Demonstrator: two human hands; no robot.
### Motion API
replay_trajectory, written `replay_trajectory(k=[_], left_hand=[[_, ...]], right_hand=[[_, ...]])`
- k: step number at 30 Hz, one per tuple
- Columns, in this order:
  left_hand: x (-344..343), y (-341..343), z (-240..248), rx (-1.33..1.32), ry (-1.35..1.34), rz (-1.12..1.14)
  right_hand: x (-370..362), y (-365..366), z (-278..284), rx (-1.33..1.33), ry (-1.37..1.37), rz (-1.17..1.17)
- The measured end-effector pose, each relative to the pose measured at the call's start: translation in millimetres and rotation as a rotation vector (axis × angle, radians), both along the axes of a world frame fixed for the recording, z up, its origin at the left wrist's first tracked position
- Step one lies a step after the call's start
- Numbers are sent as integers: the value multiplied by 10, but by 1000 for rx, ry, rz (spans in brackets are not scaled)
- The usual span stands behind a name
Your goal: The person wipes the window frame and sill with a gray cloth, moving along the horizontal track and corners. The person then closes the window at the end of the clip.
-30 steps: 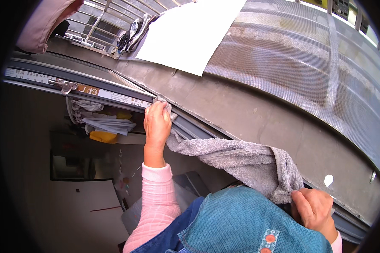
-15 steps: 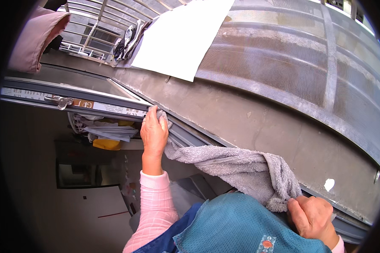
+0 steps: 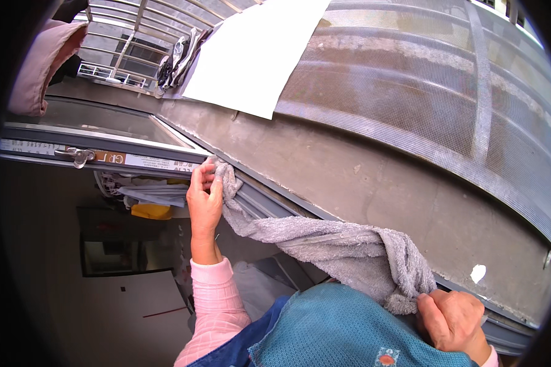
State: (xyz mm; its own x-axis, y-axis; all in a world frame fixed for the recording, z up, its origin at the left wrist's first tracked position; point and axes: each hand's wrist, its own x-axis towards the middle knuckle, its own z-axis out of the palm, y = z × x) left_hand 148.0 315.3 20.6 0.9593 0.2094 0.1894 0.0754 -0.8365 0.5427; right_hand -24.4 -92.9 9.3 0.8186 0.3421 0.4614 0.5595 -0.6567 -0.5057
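Note:
A grey terry towel [image 3: 324,235] stretches, loosely twisted, along the dark metal window track [image 3: 260,205]. One end is pinched between the thumb and fingers of my left hand [image 3: 205,199], right beside the end of the sliding window frame [image 3: 147,147]. At the lower right my right hand [image 3: 454,321] is closed like a fist, next to the towel's bunched near end. Its fingertips are hidden, and the towel runs into its grip. The middle of the towel hangs over the inner side of the track.
A silver latch [image 3: 79,156] juts from the frame. Outside lies a grey concrete ledge [image 3: 349,165] below a mesh-like translucent panel [image 3: 398,79], a white sheet [image 3: 251,55] and metal bars. A pink garment [image 3: 43,67] hangs upper left; folded clothes [image 3: 153,196] lie inside.
My left hand has shifted slightly left and down, and more of the towel's end now shows beside its fingers. My right hand stays almost in place.

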Motion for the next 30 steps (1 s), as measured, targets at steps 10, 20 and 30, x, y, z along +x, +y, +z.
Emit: replay_trajectory(k=[10,20,30], left_hand=[[-127,11,-155,426,-29,-1],[294,-31,-8,706,169,41],[-10,-359,162,-5,295,-297]], right_hand=[[-2,5,-16,-2,-5,-11],[13,8,-6,7,-19,4],[-6,15,1,-10,-26,9]])
